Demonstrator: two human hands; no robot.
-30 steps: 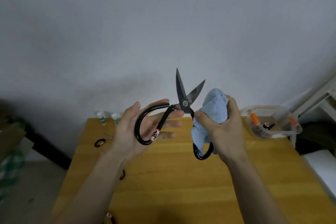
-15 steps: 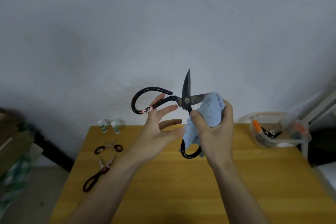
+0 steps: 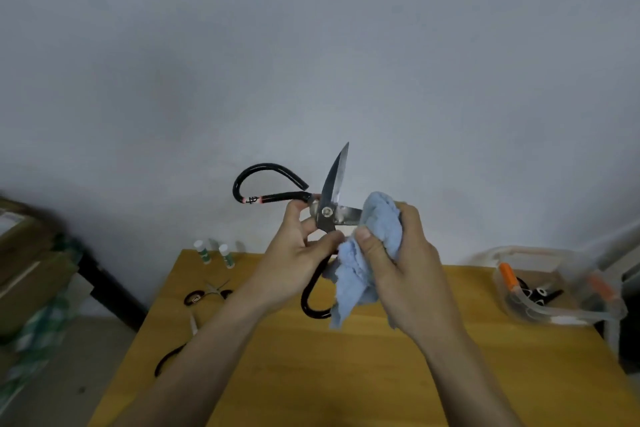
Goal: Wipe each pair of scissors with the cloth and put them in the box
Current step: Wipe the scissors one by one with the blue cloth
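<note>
L hand (image 3: 294, 253) is closed round the big black-handled scissors (image 3: 327, 210), thumb and fingers pinched at the shank just below the pivot screw, palm toward the camera; R hand (image 3: 398, 263) is curled shut on the blue cloth (image 3: 377, 215), thumb pressed on top of the fabric, fingers wrapped behind it; the cloth is bunched over one blade, the one pointing right, so only that blade's base shows betw. pivot and cloth; loose cloth hangs down under the R hand in front of the lower handle loop.

Scissors are wide open, held up in the air above the wooden table (image 3: 311, 374), betw. both hands; one blade points up, tip against the grey wall; one handle loop arcs up and left of the L hand, w/ a pink-and-white band on it; the other loop hangs below the L hand, partly behind the cloth.

Clear plastic box (image 3: 540, 314) sits at the table's right edge, well apart from the hands; orange and black handled items inside, too blurred to tell exactly.

On the table's left side: small scissors (image 3: 207, 295) near the far edge; another pair (image 3: 180, 347) nearer the camera, partly hidden by the L forearm; two small white-capped tubes (image 3: 214, 253) stand at the far left corner.
</note>
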